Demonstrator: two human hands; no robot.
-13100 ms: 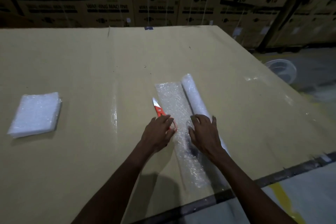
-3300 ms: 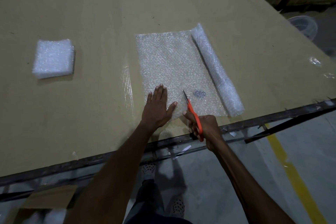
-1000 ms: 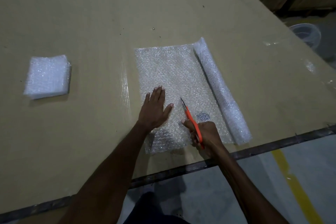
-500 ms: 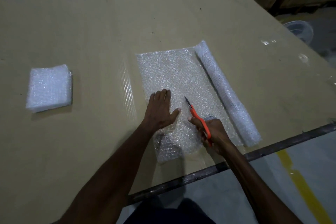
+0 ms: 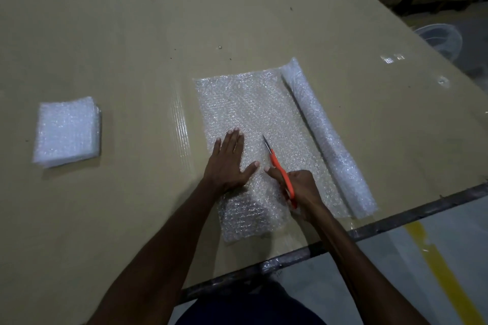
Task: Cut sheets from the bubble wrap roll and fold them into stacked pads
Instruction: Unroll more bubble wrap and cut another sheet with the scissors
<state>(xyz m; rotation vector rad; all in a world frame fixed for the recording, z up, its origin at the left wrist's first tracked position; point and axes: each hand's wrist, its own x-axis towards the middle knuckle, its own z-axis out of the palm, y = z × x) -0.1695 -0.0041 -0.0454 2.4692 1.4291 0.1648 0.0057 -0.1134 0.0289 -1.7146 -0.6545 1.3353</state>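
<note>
A bubble wrap roll lies on the cardboard-covered table, with a sheet unrolled from it to the left. My left hand presses flat on the sheet, fingers straight. My right hand grips orange-handled scissors, whose blades point away from me into the sheet, just right of my left thumb. The near part of the sheet is parted along the cut and a little rumpled. A stack of folded bubble wrap pads sits at the table's left.
The table's dark metal edge runs diagonally at the lower right, with grey floor and a yellow line beyond it. A clear plastic tub stands on the floor at the far right. Cardboard cartons line the back.
The scissors and my right hand have moved a little farther up the sheet along the cut. My left hand has stayed flat on the sheet beside them.
</note>
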